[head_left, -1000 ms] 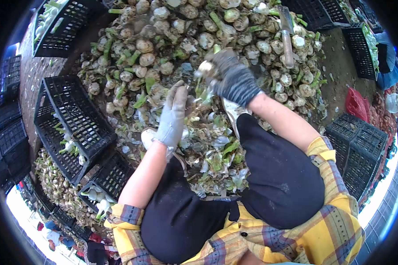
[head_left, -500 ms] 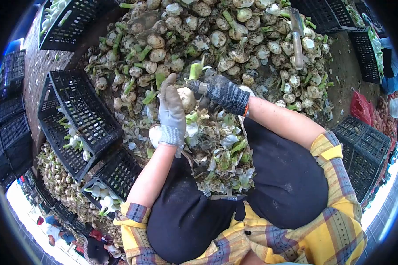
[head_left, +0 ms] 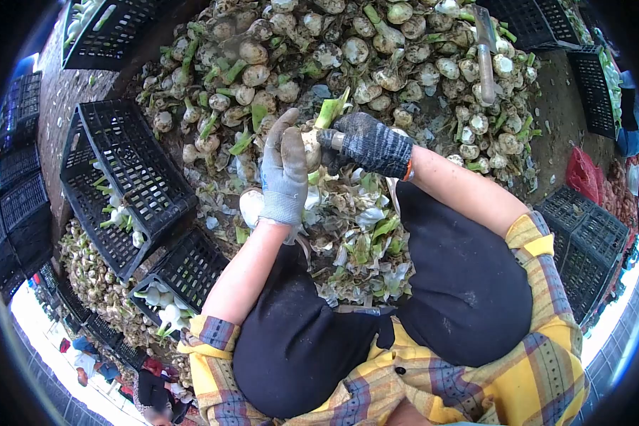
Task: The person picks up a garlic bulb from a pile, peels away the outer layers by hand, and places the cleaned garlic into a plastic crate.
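In the middle of the head view, my left hand, in a light grey glove with dirty fingers, is closed around an onion. The onion's cut green stalk points up. Close against its right side, my right hand, in a dark grey knitted glove, is closed on what looks like a small knife. Only a short metallic part of it shows; the rest is hidden by the fingers. Below both hands lies a heap of peeled skins and green scraps between my knees.
A big pile of unpeeled onions spreads ahead, with a wooden-handled knife lying on its right side. Black crates stand at left, some holding white onions. More crates and a red bag are at right.
Both hands have shifted slightly to the right with the onion between them. The stalk now leans more to the right, and my left fingers are spread a little more.
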`<state>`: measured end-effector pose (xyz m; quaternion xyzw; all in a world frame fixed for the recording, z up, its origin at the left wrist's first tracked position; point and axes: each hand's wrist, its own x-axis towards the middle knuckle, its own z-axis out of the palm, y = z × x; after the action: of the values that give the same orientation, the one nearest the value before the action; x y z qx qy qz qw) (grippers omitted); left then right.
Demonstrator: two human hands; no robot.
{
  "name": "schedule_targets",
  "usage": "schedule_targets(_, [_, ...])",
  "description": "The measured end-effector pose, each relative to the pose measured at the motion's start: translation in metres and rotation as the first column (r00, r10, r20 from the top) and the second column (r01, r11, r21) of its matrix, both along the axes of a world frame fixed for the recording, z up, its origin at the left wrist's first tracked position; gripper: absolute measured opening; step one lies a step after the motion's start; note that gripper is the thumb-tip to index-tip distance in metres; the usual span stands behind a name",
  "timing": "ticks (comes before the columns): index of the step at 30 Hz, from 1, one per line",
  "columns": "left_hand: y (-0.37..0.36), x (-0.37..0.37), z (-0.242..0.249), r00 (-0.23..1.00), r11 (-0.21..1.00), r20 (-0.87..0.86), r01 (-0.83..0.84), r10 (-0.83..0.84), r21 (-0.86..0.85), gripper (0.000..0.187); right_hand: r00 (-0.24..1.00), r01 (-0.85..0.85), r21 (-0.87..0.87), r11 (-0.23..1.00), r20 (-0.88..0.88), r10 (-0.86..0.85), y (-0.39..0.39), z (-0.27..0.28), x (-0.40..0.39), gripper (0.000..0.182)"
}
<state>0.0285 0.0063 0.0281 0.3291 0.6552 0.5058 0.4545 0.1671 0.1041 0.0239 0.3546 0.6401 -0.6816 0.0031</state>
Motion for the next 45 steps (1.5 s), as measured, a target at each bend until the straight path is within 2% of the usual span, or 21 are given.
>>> schedule_targets(10, [-0.001,-0.003,-0.009,0.993,0.999,-0.117,-0.007,0.002,-0.039,0.049,1.000,0.007,0.185,0.983,-0.016,-0.004,-0.005,-0.008,0.002,0.038])
schedule_targets(13, [0.000,-0.006,-0.021,0.988,0.993,0.145,-0.030,0.046,-0.114,0.054,0.989,0.123,0.180,0.976,-0.108,-0.104,-0.012,-0.010,0.003,0.032])
schedule_targets(16, [0.001,-0.007,-0.017,0.938,0.989,0.341,-0.007,0.057,-0.147,0.057,0.991,0.122,-0.116,0.986,-0.042,-0.127,-0.008,0.007,0.005,0.028])
schedule_targets(19, [-0.001,-0.006,-0.011,0.829,0.962,0.538,0.002,0.151,-0.273,0.059,0.986,0.159,-0.111,0.981,-0.036,-0.164,-0.010,-0.007,-0.001,0.030])
schedule_targets(20, [-0.004,-0.009,-0.023,0.871,0.973,0.475,-0.009,0.120,-0.230,0.058,0.981,0.187,-0.251,0.950,0.000,-0.193,-0.012,-0.011,-0.001,0.029])
schedule_targets(21, [-0.005,-0.011,-0.034,0.906,0.984,0.415,-0.009,0.083,-0.177,0.058,0.989,0.143,-0.079,0.987,-0.036,-0.146,-0.011,-0.011,0.003,0.033])
schedule_targets(23, [-0.010,-0.010,-0.037,0.985,0.990,-0.108,0.131,-0.136,-0.053,0.052,0.979,0.205,0.127,0.970,-0.025,-0.204,-0.015,-0.041,0.006,0.038])
schedule_targets(24, [-0.013,-0.009,-0.038,0.911,0.986,-0.380,0.163,-0.158,-0.019,0.054,0.985,0.145,0.200,0.969,0.063,-0.161,-0.012,-0.035,0.007,0.040])
schedule_targets(25, [-0.011,-0.002,-0.030,0.983,0.996,-0.156,0.088,-0.092,-0.034,0.059,0.981,0.076,0.264,0.962,0.154,-0.120,-0.009,-0.029,0.005,0.041])
schedule_targets(26, [-0.009,0.002,-0.029,0.998,0.999,-0.056,0.030,-0.032,-0.020,0.058,0.976,0.211,0.253,0.944,-0.003,-0.218,-0.016,-0.051,0.003,0.038])
schedule_targets(27, [-0.005,0.003,-0.024,0.999,0.999,0.042,-0.028,0.029,-0.022,0.057,0.979,0.159,0.233,0.960,0.091,-0.184,-0.012,-0.034,0.003,0.036])
schedule_targets(28, [0.000,0.004,-0.020,0.919,0.988,0.368,-0.111,0.143,-0.108,0.047,0.983,0.127,0.302,0.945,0.091,-0.161,-0.010,-0.032,0.002,0.035])
schedule_targets(29, [-0.002,-0.001,-0.011,0.866,0.972,0.477,-0.040,0.149,-0.230,0.035,0.987,0.091,0.369,0.925,0.094,-0.134,-0.008,-0.030,0.001,0.034])
schedule_targets(30, [-0.001,-0.004,-0.017,0.863,0.972,0.490,-0.003,0.122,-0.236,0.035,0.983,0.140,0.428,0.893,0.047,-0.176,-0.009,-0.027,0.000,0.033])
schedule_targets(34, [-0.002,-0.006,-0.026,0.906,0.971,0.411,0.001,0.100,-0.239,0.044,0.970,0.233,0.231,0.945,0.017,-0.244,-0.011,-0.034,0.000,0.035])
schedule_targets(37, [-0.008,-0.005,-0.036,0.984,0.992,0.174,0.052,-0.031,-0.118,0.049,0.978,0.204,0.099,0.974,0.014,-0.207,-0.008,-0.026,0.004,0.035])
schedule_targets(39, [-0.013,0.002,-0.042,0.997,0.996,-0.017,0.081,-0.082,-0.040,0.061,0.974,0.207,0.170,0.963,0.052,-0.219,-0.008,-0.017,0.002,0.033])
schedule_targets(40, [-0.007,0.006,-0.017,0.990,0.987,0.138,0.053,-0.032,-0.151,0.060,0.964,0.256,0.216,0.942,0.017,-0.266,-0.010,-0.020,0.001,0.033])
schedule_targets(42, [0.005,0.000,-0.004,0.859,0.935,0.481,0.005,0.178,-0.354,0.054,0.950,0.310,-0.036,0.950,0.057,-0.308,-0.008,-0.003,-0.002,0.033])
schedule_targets(43, [0.002,-0.007,-0.008,0.735,0.973,0.670,0.066,0.103,-0.222,0.053,0.939,0.341,-0.153,0.927,0.089,-0.331,-0.008,0.006,-0.003,0.033])
schedule_targets(45, [0.000,-0.011,-0.016,0.619,0.960,0.772,0.103,0.144,-0.262,0.055,0.920,0.389,0.029,0.921,-0.073,-0.386,-0.010,-0.017,-0.007,0.031])
